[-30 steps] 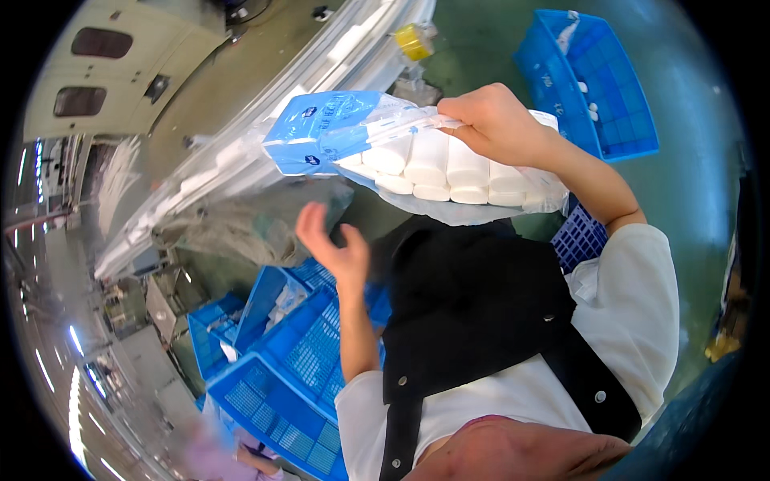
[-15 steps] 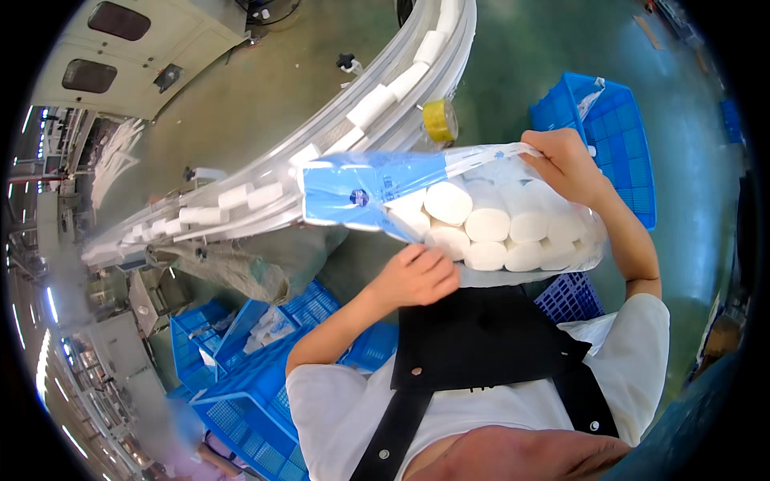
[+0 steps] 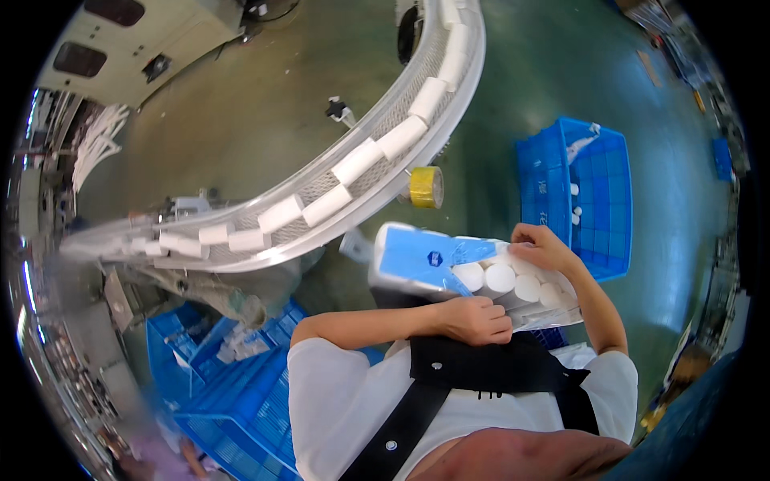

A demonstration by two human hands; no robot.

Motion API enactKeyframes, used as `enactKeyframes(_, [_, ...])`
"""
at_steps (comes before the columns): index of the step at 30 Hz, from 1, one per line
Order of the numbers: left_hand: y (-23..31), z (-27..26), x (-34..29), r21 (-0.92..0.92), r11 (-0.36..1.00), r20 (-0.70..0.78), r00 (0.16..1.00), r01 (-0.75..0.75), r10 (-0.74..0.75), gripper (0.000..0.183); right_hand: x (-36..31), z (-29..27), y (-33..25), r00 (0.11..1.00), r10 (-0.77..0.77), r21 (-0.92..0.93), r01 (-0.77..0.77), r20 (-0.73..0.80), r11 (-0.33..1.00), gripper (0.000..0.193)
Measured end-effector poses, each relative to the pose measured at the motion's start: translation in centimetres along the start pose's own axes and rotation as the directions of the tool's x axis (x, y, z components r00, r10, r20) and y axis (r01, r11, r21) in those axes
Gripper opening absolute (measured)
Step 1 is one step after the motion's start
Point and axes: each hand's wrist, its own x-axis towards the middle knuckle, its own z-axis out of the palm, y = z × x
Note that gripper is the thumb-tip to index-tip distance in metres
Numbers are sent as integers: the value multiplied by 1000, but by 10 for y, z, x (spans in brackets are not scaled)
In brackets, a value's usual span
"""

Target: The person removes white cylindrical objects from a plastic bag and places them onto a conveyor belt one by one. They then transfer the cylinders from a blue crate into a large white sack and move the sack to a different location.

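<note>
A clear plastic bag (image 3: 415, 255) with a blue printed panel lies across in front of my chest. White paper rolls (image 3: 500, 279) fill its right part, their round ends towards me. My right hand (image 3: 544, 247) pinches the bag's far edge near its right end. Along the near edge, my left hand (image 3: 477, 321) is closed on the plastic, knuckles up. Its fingertips are hidden.
Beyond the bag curves a conveyor (image 3: 321, 178) carrying a line of white rolls. A yellow tape roll (image 3: 425, 187) sits at its outer side. One blue crate (image 3: 545, 192) stands at right, with several blue crates (image 3: 233, 433) at lower left.
The bag has come down closer to my body, and its blue panel looks flatter. My left hand has shifted right along the near edge. My right hand came down with the bag.
</note>
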Motion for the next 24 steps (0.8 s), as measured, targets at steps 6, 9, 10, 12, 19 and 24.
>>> enactKeyframes(6, [9,2,-4,151,957,-47,969,249,-244,11,71,-8,-21,909,-185,-56,221,373,974,33])
enactKeyframes(9, [16,13,7,294,868,-124,917,399,-380,12,99,-2,-17,838,-296,-153,403,459,902,35])
enactKeyframes(10, [19,16,11,323,841,-131,901,433,-414,12,108,1,-18,823,-345,-166,457,450,874,36])
enactKeyframes(12, [24,24,15,407,773,-195,873,487,-447,12,122,6,-37,754,-430,-205,584,497,786,34])
enactKeyframes(19, [37,55,44,542,593,-308,798,595,-519,11,144,12,-76,521,-666,-410,848,534,335,18])
enactKeyframes(24, [44,77,62,575,519,-382,769,632,-513,10,189,-5,-87,612,-677,-560,754,410,342,27])
